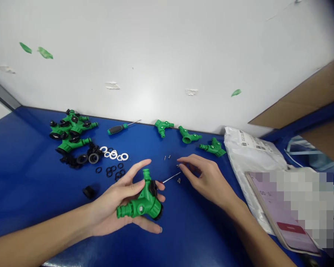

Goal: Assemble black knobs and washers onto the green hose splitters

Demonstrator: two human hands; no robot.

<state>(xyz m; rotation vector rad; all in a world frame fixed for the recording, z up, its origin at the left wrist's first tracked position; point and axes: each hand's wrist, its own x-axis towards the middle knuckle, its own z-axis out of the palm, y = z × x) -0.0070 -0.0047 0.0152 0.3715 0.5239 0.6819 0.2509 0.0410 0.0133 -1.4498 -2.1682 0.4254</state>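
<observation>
My left hand is closed around a green Y-shaped hose splitter, with a black knob on one branch and a black ring at its wide end. Its second branch has a pale square stub and no knob. My right hand is pinched low over the table, thumb and forefinger at a small screw. More small screws lie beside those fingertips. A thin metal screwdriver shaft points out from behind my left hand; its handle is mostly hidden.
Splitters with black knobs are piled at the left, near white washers, black O-rings and a black cap. A green-black screwdriver and green splitter bodies lie along the wall. Plastic bag and phone occupy the right.
</observation>
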